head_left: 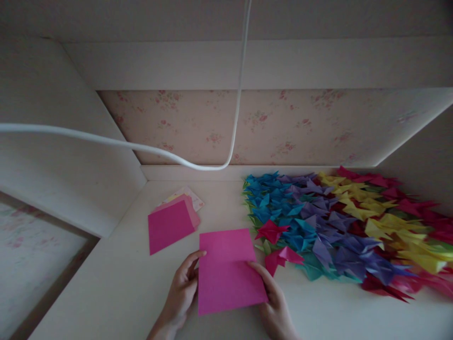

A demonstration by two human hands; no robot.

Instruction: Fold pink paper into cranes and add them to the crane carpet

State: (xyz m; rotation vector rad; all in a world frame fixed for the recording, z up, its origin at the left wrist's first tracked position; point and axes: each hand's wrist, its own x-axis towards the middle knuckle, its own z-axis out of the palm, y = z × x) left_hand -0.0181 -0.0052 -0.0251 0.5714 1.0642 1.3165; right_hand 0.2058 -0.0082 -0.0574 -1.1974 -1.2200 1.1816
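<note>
A bright pink sheet of paper (pixel 226 276) is held at the near side of the white desk (pixel 116 288), around the middle; I can't tell whether any of it touches the desktop. The person's left hand (pixel 183 283) grips its left edge, thumb at the margin and the fingers partly hidden behind. The right hand (pixel 273 300) grasps the right edge, with a digit lying over the front face and the rest of the grip lower down, near the near right corner.

Just beyond the sheet to the left lies a small pile of paper (pixel 170 227), deep pink on top, with paler pink and a patterned piece peeking out at its far right. Just right of the sheet sit two reddish-pink folded pieces (pixel 282 257), at the left end of a big spread of folded paper shapes (pixel 325 222) in blue, purple, yellow and red, with some teal ones along the near edge. Past the desk is a flowered wall panel (pixel 272 125), and a white cable (pixel 148 148) loops across in front of it.
</note>
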